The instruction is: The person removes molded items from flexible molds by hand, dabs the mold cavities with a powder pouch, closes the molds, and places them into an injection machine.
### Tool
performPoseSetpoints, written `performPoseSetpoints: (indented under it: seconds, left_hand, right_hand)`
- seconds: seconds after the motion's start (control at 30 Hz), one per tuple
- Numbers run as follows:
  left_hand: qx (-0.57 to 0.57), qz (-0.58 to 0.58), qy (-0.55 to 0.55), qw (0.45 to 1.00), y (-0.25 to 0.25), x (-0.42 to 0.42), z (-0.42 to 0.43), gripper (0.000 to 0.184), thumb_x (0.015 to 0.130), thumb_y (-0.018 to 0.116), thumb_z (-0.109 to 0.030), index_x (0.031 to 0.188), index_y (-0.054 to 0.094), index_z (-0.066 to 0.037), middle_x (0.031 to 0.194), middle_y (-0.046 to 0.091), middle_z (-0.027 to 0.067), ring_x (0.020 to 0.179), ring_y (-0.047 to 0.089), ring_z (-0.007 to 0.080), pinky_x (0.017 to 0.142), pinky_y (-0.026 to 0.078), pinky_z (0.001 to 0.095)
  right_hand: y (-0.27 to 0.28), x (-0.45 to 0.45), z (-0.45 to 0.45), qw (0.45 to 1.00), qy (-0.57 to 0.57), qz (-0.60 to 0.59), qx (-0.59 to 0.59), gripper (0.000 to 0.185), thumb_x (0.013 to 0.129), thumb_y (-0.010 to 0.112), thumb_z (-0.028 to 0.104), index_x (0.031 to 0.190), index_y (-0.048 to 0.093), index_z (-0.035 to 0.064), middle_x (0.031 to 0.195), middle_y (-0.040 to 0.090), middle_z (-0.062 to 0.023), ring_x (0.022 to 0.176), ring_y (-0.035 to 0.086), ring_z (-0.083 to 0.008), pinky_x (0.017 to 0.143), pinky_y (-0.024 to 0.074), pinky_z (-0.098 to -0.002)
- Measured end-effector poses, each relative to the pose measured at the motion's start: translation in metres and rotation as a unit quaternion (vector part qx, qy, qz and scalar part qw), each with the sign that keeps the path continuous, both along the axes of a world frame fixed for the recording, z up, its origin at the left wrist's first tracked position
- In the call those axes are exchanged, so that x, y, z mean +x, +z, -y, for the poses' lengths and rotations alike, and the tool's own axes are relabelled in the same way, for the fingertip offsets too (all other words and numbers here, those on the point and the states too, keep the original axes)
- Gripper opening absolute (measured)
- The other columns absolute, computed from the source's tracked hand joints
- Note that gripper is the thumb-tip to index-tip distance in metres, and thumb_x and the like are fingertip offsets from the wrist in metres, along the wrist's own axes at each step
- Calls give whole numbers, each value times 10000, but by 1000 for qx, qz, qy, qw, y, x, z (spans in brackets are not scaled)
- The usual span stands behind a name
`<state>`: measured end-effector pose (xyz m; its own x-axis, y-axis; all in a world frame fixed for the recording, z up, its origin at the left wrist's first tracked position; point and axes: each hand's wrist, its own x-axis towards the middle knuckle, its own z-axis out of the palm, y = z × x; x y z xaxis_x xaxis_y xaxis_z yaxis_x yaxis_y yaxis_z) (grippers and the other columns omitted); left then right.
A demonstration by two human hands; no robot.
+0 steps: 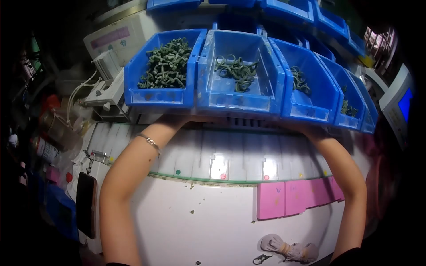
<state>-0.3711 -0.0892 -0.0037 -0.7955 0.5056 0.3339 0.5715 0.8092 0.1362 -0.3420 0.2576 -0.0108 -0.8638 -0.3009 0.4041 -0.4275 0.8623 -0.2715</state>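
Observation:
Both my arms reach forward, and the hands go in beneath a row of blue bins. Of my left hand (195, 119) only the back edge shows, under the second bin (239, 101); its fingers are hidden. My right hand (298, 127) is mostly covered below the third bin (310, 111), fingers out of sight too. Small dark green bent pieces (165, 64) heap up in the leftmost bin (155, 96). Green curved pieces (239, 73) lie in the second, and fewer pieces (301, 80) are in the third. What either hand touches I cannot make out.
Pink blocks (271, 200) line the right of the white table (191, 235). A white slotted tray (199, 153) crosses the middle. A phone (86, 205) lies left, a tied grey cloth bundle (288, 249) in front. A screen (404, 106) stands right, a white machine (108, 88) left.

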Motion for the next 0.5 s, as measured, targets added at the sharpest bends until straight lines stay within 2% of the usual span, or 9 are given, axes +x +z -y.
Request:
performPoseSetpoints:
  seconds: [0.27,0.5]
  left_hand:
    - [29,26,-29,999,1,-2,-18,635,869,503,-527,1263,457,-31,1216,520,219,1126,512,328,959,415,412]
    - [-53,59,-33,996,2,4,10,650,859,503,-540,1255,456,-26,1194,532,223,1104,528,333,947,424,418]
  right_hand:
    - [4,-4,-7,1000,-2,25,-9,586,806,620,476,1191,522,45,1142,573,-208,1062,548,-340,925,427,-416]
    - [8,-3,-17,998,-17,51,-15,627,794,633,482,1218,499,40,1153,563,-216,1072,540,-347,934,421,-414]
